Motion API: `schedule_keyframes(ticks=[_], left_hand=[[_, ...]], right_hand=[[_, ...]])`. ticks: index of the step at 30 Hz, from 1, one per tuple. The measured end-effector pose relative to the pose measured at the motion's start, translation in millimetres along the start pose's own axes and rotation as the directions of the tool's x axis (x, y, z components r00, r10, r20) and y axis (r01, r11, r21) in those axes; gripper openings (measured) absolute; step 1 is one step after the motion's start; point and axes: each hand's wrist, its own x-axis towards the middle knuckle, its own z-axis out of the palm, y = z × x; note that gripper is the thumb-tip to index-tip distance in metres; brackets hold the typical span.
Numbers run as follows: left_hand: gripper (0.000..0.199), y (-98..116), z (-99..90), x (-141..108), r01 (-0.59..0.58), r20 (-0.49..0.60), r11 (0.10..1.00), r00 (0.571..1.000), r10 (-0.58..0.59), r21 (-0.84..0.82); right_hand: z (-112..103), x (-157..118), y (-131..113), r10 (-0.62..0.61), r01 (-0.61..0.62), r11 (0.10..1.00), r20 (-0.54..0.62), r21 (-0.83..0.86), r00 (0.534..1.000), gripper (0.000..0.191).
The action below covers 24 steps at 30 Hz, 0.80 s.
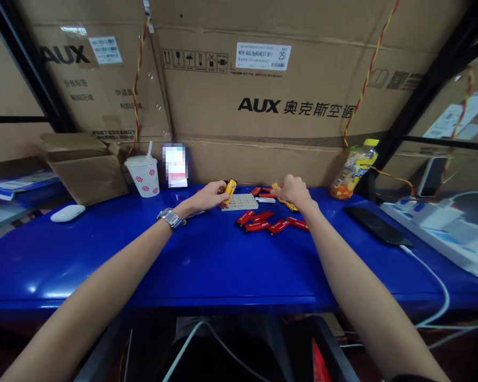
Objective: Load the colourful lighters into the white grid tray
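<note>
Your left hand [205, 195] is closed around a yellow cylindrical piece [230, 192], which stands tilted just beside the left end of a pale grid tray [239, 202]. A metal wristwatch [170, 217] sits on the left wrist. Your right hand [295, 192] is curled downward just beyond the right end of the tray; you cannot tell whether it has hold of anything. Red cylindrical pieces [266, 223] lie in a loose group just to the right of the tray, below the right hand.

The blue desk [207, 265] has a glossy surface. At its far left are a white mouse [67, 213], an open cardboard box [85, 170], and a white cup with a straw [143, 176], with a pink dot pattern. A pixelated panel [175, 165] stands beside the cup. At the far right are a juice bottle with a yellow cap [354, 171], a black phone [376, 226], and a white power strip [430, 231] with a white cable [436, 281] running off the desk edge. Large cardboard cartons [258, 106] printed AUX stand behind the desk, between black metal rack uprights [32, 63]. A twisted red-and-yellow wire [368, 74] runs down the cartons.
</note>
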Motion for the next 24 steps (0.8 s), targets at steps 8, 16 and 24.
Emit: schedule_keyframes(ticks=[8, 16, 24], left_hand=[[0.007, -11, 15.5, 7, 0.090, -0.165, 0.960, 0.977, -0.137, -0.265], [0.017, -12, 19.9, 4, 0.121, -0.164, 0.948, 0.971, -0.176, -0.296], [0.026, -8, 24.8, 6, 0.083, -0.270, 0.931, 0.944, -0.187, -0.355]], right_hand=[[17, 0, -13, -0.489, 0.518, 0.780, -0.175, 0.350, 0.855, 0.023], [33, -3, -24, -0.357, 0.217, 0.455, -0.047, 0.864, 0.933, 0.032], [40, -15, -44, -0.159, -0.050, -0.036, 0.044, 0.998, 0.986, 0.034]])
